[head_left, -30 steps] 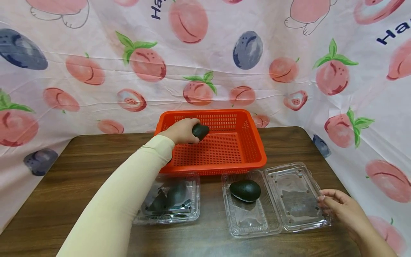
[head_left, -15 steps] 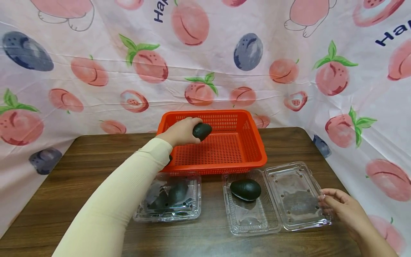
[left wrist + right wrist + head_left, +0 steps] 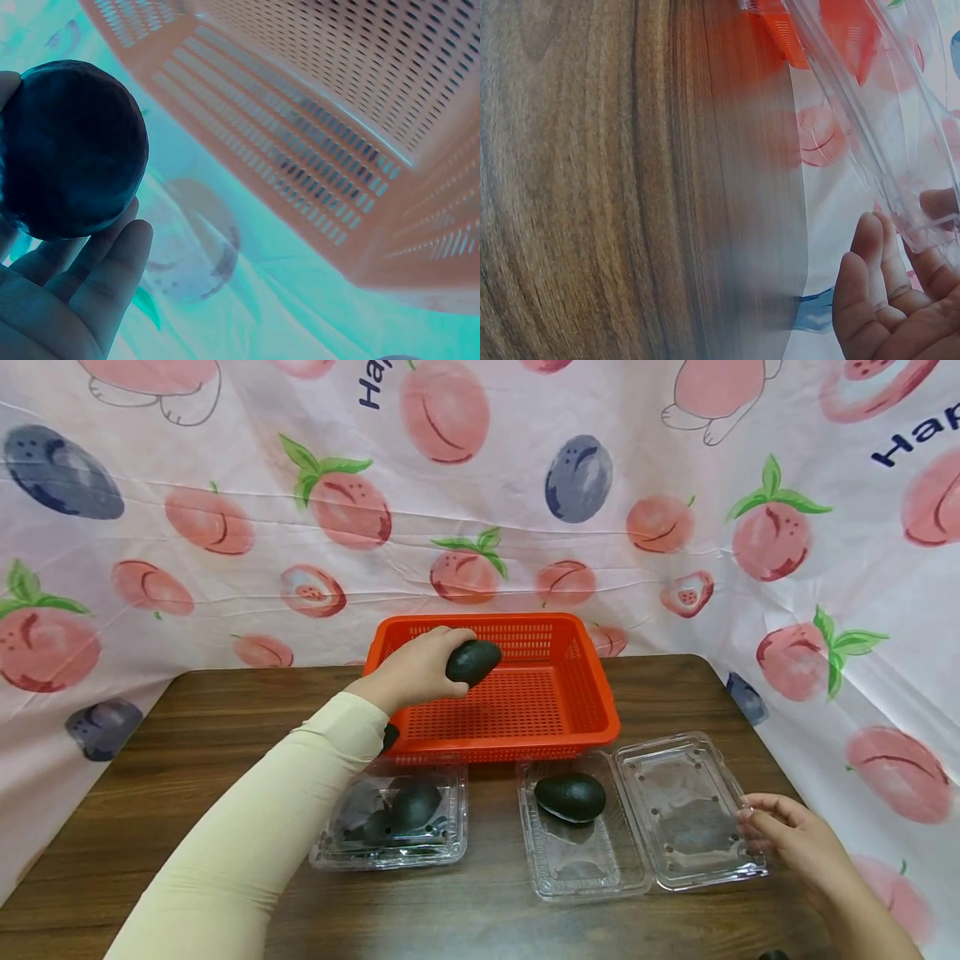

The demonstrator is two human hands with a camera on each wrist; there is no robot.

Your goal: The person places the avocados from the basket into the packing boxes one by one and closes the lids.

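Gripping the avocado (image 3: 473,662) in curled left-hand fingers (image 3: 442,656), it might slip onto the basket (image 3: 592,693) below; right hand (image 3: 787,835) pinches the lid (image 3: 686,810).

The table (image 3: 187,735) is dark wood grain with a smooth, low-sheen finish. The basket (image 3: 592,693) is orange perforated plastic, and the 2 clamshell boxes (image 3: 675,810) (image 3: 390,852) are clear, glossy thin plastic. The avocados (image 3: 472,662) (image 3: 570,797) have dark, matt, faintly pebbled skin; the backdrop (image 3: 225,485) is thin printed sheeting with creases.
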